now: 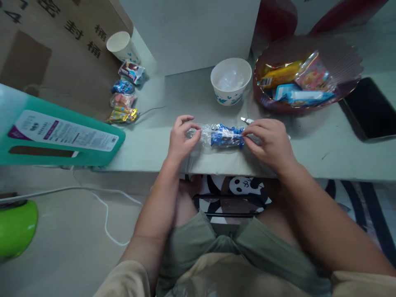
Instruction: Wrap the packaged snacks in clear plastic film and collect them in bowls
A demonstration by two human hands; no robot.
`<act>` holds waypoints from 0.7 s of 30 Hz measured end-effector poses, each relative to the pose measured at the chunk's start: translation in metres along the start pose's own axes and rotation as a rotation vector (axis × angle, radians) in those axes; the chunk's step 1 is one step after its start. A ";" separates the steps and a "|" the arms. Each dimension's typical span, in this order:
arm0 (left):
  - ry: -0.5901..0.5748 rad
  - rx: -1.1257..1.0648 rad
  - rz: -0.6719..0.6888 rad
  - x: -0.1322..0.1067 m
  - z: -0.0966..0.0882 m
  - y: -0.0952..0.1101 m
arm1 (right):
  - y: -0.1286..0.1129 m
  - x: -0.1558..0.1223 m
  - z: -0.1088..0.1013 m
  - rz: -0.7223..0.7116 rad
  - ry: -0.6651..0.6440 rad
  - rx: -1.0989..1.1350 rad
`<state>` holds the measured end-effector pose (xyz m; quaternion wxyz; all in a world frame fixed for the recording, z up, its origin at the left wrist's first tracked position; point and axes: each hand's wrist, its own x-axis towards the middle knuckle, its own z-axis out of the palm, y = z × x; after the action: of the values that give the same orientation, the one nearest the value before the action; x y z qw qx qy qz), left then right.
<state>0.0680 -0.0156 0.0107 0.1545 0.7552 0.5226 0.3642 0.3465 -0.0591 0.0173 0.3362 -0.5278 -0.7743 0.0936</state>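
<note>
A small blue snack packet (227,136) lies inside a clear plastic bag (204,135) near the table's front edge. My left hand (184,138) pinches the bag's left end between thumb and forefinger, with the other fingers curled. At the opposite end, my right hand (270,142) is closed, its fingertips gripping the blue packet's right edge through or with the film. From beneath that hand pokes a slim cutter (246,120) with a metal tip; the rest of it is mostly hidden.
Behind stand a paper cup (231,93) holding clear plastic and a scalloped bowl (262,99) of snacks. A phone (373,109) lies at right. Wrapped sweets (122,101), another cup (122,47), a green jug (102,154) and a cardboard box (62,66) occupy the left.
</note>
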 end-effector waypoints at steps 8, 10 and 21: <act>0.136 -0.124 0.250 -0.020 -0.035 0.033 | -0.028 -0.015 -0.031 -0.149 -0.145 0.011; 0.070 -0.167 0.246 -0.026 -0.044 0.042 | -0.032 -0.017 -0.034 -0.087 -0.310 0.042; -0.284 0.349 -0.616 -0.023 -0.054 0.046 | -0.032 -0.014 -0.016 0.241 -0.458 -0.195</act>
<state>0.0568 -0.0627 0.0670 0.1968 0.6206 0.7527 0.0980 0.3357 -0.0881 0.0396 0.0862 -0.6111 -0.7672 0.1748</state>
